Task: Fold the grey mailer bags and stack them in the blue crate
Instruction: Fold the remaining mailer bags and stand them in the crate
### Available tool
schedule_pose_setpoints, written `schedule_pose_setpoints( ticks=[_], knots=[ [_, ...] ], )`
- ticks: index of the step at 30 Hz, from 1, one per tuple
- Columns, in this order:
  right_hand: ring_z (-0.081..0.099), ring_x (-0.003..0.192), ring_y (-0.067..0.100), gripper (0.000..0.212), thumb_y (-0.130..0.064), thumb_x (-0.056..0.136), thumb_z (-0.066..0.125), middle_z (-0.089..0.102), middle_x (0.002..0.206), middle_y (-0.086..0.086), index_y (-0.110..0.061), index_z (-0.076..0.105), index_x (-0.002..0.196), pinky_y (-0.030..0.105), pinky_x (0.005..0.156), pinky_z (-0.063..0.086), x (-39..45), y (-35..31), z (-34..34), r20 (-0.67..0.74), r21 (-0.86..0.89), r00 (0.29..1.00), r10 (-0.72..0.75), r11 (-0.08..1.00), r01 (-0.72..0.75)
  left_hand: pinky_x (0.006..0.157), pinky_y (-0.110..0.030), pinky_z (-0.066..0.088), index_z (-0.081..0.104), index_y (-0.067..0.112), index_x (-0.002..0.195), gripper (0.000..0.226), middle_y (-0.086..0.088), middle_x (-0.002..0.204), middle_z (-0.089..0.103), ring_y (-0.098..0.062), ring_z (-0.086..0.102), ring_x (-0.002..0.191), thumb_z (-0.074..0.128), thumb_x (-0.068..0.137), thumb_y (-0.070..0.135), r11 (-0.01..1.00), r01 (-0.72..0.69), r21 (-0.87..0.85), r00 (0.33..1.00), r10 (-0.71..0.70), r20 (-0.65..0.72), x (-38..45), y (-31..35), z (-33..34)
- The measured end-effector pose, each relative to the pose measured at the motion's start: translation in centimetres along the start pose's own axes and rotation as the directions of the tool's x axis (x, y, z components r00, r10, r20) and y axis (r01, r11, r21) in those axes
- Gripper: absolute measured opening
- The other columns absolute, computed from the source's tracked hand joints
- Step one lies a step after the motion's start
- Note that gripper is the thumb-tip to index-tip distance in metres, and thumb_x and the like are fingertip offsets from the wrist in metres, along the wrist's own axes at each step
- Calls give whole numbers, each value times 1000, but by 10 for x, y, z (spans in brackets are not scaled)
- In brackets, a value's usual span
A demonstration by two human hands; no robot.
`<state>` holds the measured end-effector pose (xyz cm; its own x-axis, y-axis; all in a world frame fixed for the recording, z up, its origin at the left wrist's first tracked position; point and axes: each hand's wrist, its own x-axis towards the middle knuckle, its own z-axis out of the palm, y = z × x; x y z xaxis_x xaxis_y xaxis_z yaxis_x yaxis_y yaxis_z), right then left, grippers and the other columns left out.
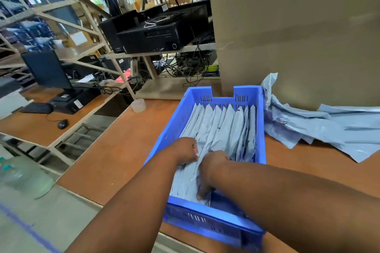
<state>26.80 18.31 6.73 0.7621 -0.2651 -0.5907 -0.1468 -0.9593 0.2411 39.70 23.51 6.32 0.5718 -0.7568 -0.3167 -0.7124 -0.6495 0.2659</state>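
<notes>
A blue crate [260, 129] stands on the brown table, holding several folded grey mailer bags [224, 127] stood on edge in a row. Both my hands are inside the crate's near end. My left hand [186, 150] grips the top edge of a folded bag at the left of the row. My right hand [211, 167] reaches down beside it, fingers pressed along a folded bag [190, 178], fingertips near the crate floor. A loose pile of unfolded grey mailer bags [320, 127] lies on the table right of the crate.
A tall cardboard box [298, 26] rises behind the crate and the pile. A small translucent tape roll [139, 105] sits on the table's far left corner. Metal racks with a black printer [152, 33], a monitor, keyboard and mouse stand to the left.
</notes>
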Motion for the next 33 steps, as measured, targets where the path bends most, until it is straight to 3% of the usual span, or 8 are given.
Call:
schedule_pose_setpoints(
  ticks=[5,10,14,19,23,27,30,33],
  knots=[
    [66,113,30,74,-91,70,63,65,107,-1,-22,68,94,51,96,53,5,0,-5,12,23,1000,-14,1000,14,75,-35,54,59,20,78,20,2,87,71,-21,66,87,76,87,27,997,-42,-64,979,28,-203,3,-2,-5],
    [64,107,31,70,-93,79,56,54,80,-2,-24,48,70,49,102,49,-27,22,-22,67,38,995,-76,997,74,75,-38,57,65,20,77,19,7,80,71,-12,66,80,76,89,30,970,-237,-50,940,216,-263,-4,27,-29],
    [68,99,32,74,-93,79,56,71,99,4,-21,68,93,47,98,55,-42,64,-24,-79,155,992,-97,982,109,72,-35,53,66,21,80,19,7,78,69,-13,63,77,74,92,31,926,-378,14,876,362,-318,-3,80,-56],
    [52,135,32,81,-84,90,47,60,147,2,-25,58,144,48,114,44,-81,163,-13,-402,185,916,-13,978,95,76,-38,52,65,20,81,23,6,81,67,-17,62,81,63,94,39,865,-493,92,775,484,-407,15,159,-79],
    [60,123,29,80,-85,80,44,65,134,1,-27,64,131,46,103,52,-114,247,30,-497,319,858,129,947,43,71,-35,45,55,27,76,25,9,78,61,-16,57,79,63,97,37,818,-547,178,716,567,-407,32,226,-72],
    [62,118,31,60,-67,96,57,63,130,6,-25,62,137,44,98,51,-142,309,96,-497,470,817,293,882,-31,72,-37,48,60,23,78,21,-1,84,68,-25,63,85,63,93,37,759,-583,290,706,650,-281,55,285,-45],
    [59,126,29,58,-58,99,59,58,138,2,-29,54,149,41,100,50,-149,341,146,-430,604,784,448,788,-119,79,-37,52,62,27,84,13,-2,95,70,-25,64,95,63,89,39,716,-575,396,712,676,-189,74,319,-21],
    [60,123,30,46,-55,96,57,59,134,2,-31,61,136,45,98,53,-134,358,189,-363,677,754,547,711,-191,87,-41,53,67,21,102,18,-6,107,67,-31,62,105,65,87,32,640,-531,556,721,686,-100,96,336,0]
  ],
)
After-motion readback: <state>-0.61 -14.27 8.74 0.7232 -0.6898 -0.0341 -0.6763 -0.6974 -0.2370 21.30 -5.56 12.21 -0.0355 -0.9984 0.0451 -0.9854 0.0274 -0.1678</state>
